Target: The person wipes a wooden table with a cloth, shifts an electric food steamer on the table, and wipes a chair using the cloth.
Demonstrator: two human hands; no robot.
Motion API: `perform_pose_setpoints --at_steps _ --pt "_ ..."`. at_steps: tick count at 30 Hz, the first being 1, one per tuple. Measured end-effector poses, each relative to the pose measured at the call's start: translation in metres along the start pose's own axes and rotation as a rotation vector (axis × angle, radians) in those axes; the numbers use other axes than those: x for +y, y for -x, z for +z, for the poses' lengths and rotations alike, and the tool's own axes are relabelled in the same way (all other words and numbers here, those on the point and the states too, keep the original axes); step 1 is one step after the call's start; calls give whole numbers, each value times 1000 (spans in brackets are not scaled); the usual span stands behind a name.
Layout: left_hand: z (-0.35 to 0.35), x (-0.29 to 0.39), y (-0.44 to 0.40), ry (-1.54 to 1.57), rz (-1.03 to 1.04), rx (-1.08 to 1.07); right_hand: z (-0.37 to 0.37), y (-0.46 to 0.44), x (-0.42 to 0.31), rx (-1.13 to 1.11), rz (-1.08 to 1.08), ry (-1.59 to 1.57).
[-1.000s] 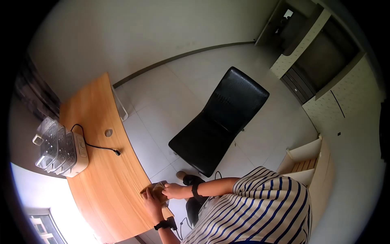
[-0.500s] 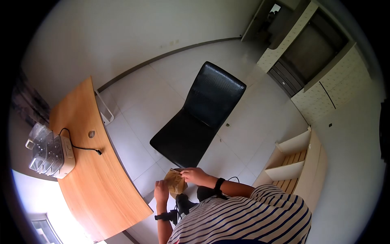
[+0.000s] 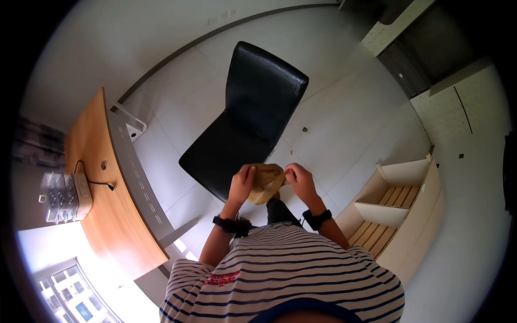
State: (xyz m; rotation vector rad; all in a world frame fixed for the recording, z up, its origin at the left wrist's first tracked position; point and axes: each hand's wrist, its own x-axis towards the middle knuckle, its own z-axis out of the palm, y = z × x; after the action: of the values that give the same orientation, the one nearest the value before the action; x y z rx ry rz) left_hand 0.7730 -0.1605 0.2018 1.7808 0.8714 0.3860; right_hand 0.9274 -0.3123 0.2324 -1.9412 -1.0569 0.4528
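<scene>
A brown paper bag (image 3: 260, 190) is held up in front of my body, its mouth parted at the top so that the darker inside shows. My left hand (image 3: 242, 184) pinches the bag's left edge between thumb and fingers. On the opposite side, my right hand (image 3: 301, 181) grips the right edge near the rim. Whether anything lies inside the bag I cannot tell. Just beyond it stands a black chair (image 3: 229, 145), its seat close to my left hand.
A wooden desk (image 3: 116, 215) on the left carries a clear-tiered food steamer (image 3: 64, 197) with a black power cord (image 3: 97, 182). Right of me is a pale wooden frame with slats (image 3: 371, 237). Small dark bits (image 3: 305, 129) lie on the tiled floor beyond the chair.
Both hands have moved up and right in view with the bag. My right hand has gone from the bag's top to its right edge, and the mouth is wider. The view has shifted.
</scene>
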Motion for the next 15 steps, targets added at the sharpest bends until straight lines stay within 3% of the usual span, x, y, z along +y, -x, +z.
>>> perform_pose_setpoints --at_steps 3,4,7,8,10,12,14,15 --pt "39 36 -44 87 -4 43 -50 -44 20 -54 75 -72" --pt "46 48 -61 152 -53 13 -63 -59 26 36 -14 -65" --pt "49 99 -115 728 -83 3 -97 -116 41 140 -239 0" --pt "44 127 -132 964 -146 9 -115 -134 16 92 -174 -10" --pt "35 158 -165 1205 35 -60 -131 -183 14 183 -395 96" --pt "31 187 -196 906 221 -17 -136 -226 -5 282 -513 237" --pt "44 194 -232 329 626 197 -128 -267 -4 284 -536 409" --pt "44 191 -248 82 697 143 -118 -287 10 276 -543 403"
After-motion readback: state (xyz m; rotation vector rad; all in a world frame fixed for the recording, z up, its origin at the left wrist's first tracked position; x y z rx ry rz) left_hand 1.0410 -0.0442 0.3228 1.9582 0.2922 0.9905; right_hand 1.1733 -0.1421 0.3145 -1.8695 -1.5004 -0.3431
